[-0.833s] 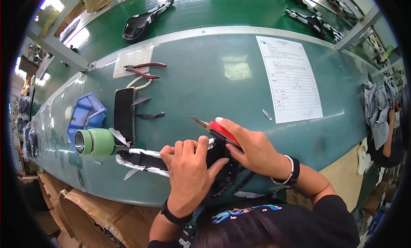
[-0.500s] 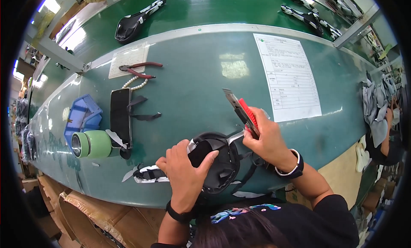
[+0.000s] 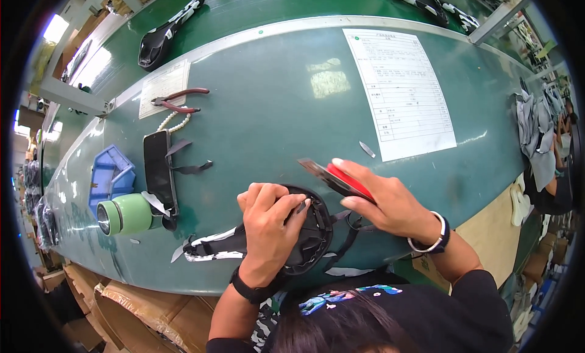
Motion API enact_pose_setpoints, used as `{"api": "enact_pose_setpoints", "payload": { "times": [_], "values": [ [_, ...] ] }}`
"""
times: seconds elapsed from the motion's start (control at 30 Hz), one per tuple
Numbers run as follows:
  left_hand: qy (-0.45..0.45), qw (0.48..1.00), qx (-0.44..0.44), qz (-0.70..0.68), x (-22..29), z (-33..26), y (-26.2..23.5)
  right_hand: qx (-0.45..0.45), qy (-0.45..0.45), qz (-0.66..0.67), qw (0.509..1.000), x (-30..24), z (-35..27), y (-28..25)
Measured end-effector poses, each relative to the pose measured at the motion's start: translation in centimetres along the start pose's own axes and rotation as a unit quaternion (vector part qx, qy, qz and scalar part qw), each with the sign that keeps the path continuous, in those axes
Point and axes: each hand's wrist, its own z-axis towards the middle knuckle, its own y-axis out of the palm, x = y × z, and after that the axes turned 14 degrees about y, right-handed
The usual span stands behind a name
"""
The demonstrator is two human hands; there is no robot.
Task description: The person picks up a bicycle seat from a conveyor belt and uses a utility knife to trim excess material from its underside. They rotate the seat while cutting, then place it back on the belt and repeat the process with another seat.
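Observation:
A black-and-white bicycle saddle (image 3: 317, 240) lies underside up at the near edge of the bench, its narrow nose to the left. My left hand (image 3: 271, 222) is closed over its middle, thumb and fingers pinched together at the rim of the wide end. My right hand (image 3: 390, 201) grips a red utility knife (image 3: 348, 181), its blade out and directed up and left, above the saddle's right side. Black straps (image 3: 348, 243) trail off the saddle's right side. Whatever is between my left fingertips is hidden.
Left on the green bench (image 3: 256, 109) are a phone (image 3: 159, 170), a light green jar (image 3: 131, 213), a blue bin (image 3: 111, 175) and red-handled pliers (image 3: 180, 101). A printed sheet (image 3: 405, 97) lies at right, a pale scrap (image 3: 367, 149) beside it. Cardboard boxes (image 3: 146, 307) stand below.
My right hand has lowered and moved slightly right, tilting the knife flatter. My left fingers have closed into a pinch. The pale strip between saddle and right hand is gone; a scrap shows beside the sheet.

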Motion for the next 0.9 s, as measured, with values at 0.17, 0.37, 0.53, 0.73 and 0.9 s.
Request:
{"api": "enact_pose_setpoints", "payload": {
  "times": [0.17,0.37,0.53,0.73,0.9],
  "values": [
    [0.002,0.999,0.027,-0.020,0.1,0.1,0.1,-0.081,0.017,-0.137,0.987,0.5,-1.9,-1.7],
    [0.008,0.999,0.043,-0.018,0.0,-0.2,0.4,-0.094,-0.030,-0.284,0.954,-0.5,-1.0,-1.4],
    [-0.026,0.993,0.081,-0.077,0.1,0.0,-0.5,-0.120,0.042,-0.280,0.952,-1.0,-3.3,-1.0],
    [-0.051,0.976,0.140,-0.162,-0.4,-0.3,-0.8,-0.108,0.226,-0.007,0.968,-2.7,-7.1,1.1],
    [-0.201,0.822,0.387,-0.365,-1.5,-0.6,-0.4,-0.106,0.242,0.012,0.965,-1.8,-9.5,2.0]
  ]
}}
